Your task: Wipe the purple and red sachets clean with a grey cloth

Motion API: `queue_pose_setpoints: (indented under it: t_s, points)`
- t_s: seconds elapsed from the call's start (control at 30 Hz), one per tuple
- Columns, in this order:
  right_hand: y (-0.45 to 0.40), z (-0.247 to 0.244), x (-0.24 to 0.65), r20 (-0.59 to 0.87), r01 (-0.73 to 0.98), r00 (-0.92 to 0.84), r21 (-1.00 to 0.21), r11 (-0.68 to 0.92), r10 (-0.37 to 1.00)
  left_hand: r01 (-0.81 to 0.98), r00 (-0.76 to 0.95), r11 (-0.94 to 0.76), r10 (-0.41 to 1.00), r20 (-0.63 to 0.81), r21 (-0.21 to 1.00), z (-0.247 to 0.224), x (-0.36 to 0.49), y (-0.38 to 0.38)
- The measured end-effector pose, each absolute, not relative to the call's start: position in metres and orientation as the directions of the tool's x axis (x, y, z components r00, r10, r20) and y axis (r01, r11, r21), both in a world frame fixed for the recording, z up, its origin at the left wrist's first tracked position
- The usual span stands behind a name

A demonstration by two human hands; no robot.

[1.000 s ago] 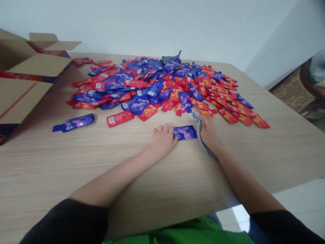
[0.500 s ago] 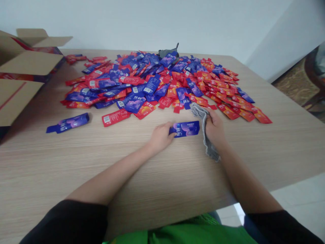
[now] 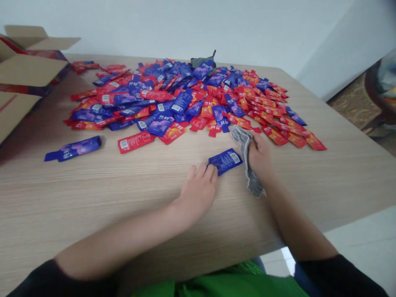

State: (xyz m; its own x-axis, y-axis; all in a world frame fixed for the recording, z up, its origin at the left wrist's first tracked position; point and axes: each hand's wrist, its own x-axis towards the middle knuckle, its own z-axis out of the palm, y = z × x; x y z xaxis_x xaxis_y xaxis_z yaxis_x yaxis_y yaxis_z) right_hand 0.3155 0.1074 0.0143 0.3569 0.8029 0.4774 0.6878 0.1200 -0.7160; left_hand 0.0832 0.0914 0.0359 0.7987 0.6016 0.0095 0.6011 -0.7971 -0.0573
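A blue packet (image 3: 227, 161), its barcode side up, has its left end gripped by the fingers of my left hand (image 3: 200, 189). Just right of the packet, my right hand (image 3: 259, 154) is closed on a grey cloth (image 3: 245, 150) that hangs down from it toward the table. Beyond both hands lies a wide heap of red and blue packets (image 3: 182, 101). One red packet (image 3: 136, 142) is at the heap's front edge, and a single blue packet (image 3: 77, 149) lies apart on the left.
An open cardboard box (image 3: 31, 70) stands at the far left of the wooden table (image 3: 123, 198). Behind the heap is a dark grey cloth item (image 3: 202, 62) near the wall. A brown chair (image 3: 375, 99) stands beyond the table's right side.
The blue packet has been turned over, from its picture side to its barcode side. My left hand has turned so its back faces up. The view has shifted slightly.
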Motion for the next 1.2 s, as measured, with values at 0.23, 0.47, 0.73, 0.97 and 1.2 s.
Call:
queue_pose_setpoints:
  t_s: [0.23, 0.47, 0.73, 0.97, 1.2]
  points:
    - [0.104, 0.001, 0.243, 0.305, 0.925, -0.18, -0.269, 0.266, 0.935, 0.699, 0.715, -0.715, 0.699, 0.005, -0.02, 0.007, 0.088, 0.081]
    - [0.1, -0.018, 0.287, 0.268, 0.985, -0.009, -0.164, 0.055, 0.963, 0.645, 0.763, -0.762, 0.647, -0.02, -0.048, 0.006, 0.084, 0.093]
    - [0.109, -0.02, 0.332, 0.371, 0.92, 0.159, -0.392, -0.001, 0.915, 0.653, 0.757, -0.757, 0.653, -0.005, -0.03, 0.006, 0.085, 0.095]
    - [0.112, -0.008, 0.253, 0.356, 0.904, -0.123, -0.346, 0.253, 0.926, 0.668, 0.743, -0.744, 0.669, -0.014, -0.019, 0.006, 0.085, 0.094]
    - [0.114, -0.017, 0.273, 0.265, 0.968, -0.109, -0.189, 0.162, 0.958, 0.657, 0.752, -0.753, 0.658, -0.039, -0.036, 0.013, 0.085, 0.095]
